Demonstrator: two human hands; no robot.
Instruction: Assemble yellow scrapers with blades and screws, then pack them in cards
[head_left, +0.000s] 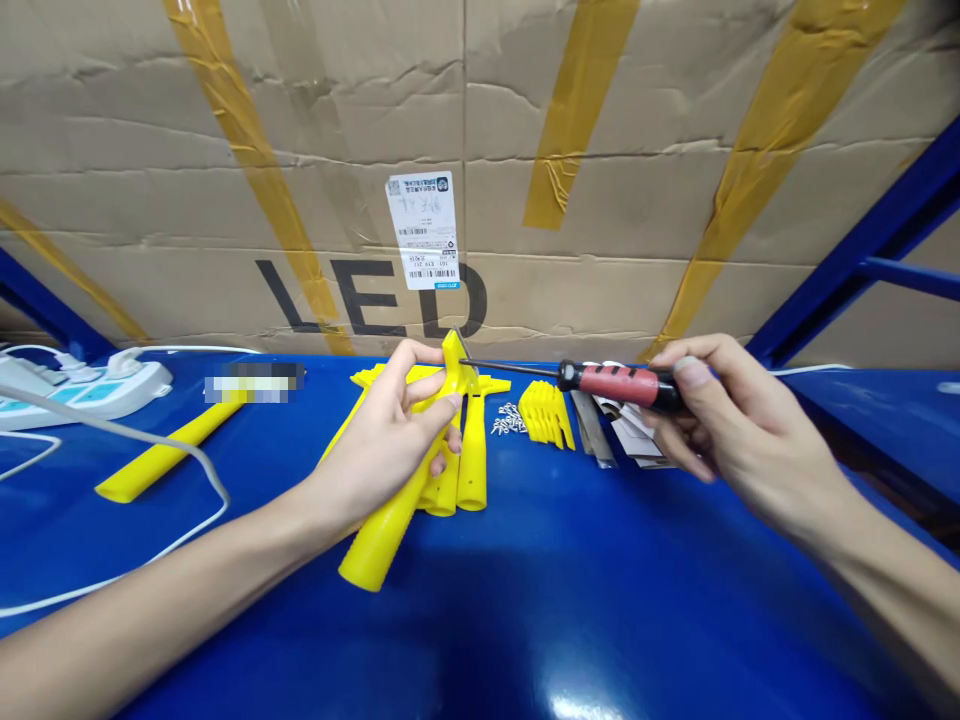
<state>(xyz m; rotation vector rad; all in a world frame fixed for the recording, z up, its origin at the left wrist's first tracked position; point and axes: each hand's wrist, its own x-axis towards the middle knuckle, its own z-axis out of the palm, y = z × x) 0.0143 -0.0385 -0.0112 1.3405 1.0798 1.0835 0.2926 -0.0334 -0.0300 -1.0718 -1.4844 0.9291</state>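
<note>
Gripping a yellow plastic tubular handle [379, 530] at centre, the left hand [397, 425] hides its middle. The right hand [739, 415] clasps a red-and-black screwdriver [615, 384], whose tip is hard to make out against the handle's head. Blurring masks the far end of another yellow handle [176, 450], left. The far brown cardboard box [600, 270], cut off above, reads "LED"; its white paper label [424, 230] overlaps the D. Room remains on the near blue tabletop [487, 620].
</note>
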